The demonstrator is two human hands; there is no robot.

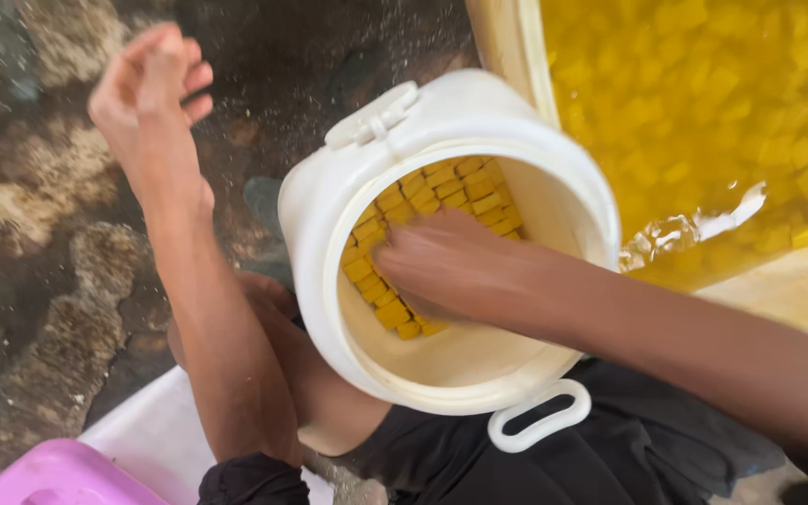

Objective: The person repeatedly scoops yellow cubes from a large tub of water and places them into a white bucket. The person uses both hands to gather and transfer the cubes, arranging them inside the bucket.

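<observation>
A white plastic bucket lies tilted on my lap, its mouth facing me. Rows of small yellow cubes are packed against its inner wall. My right hand reaches inside the bucket and presses flat on the cubes, fingers together, blurred by motion. My left hand is raised out to the left above the wet ground, away from the bucket, with its fingers curled loosely and nothing visible in it.
A large cream tub at the upper right holds yellow liquid with several floating yellow cubes. A pink plastic object and a white surface sit at the lower left. Wet, stained concrete ground lies to the left.
</observation>
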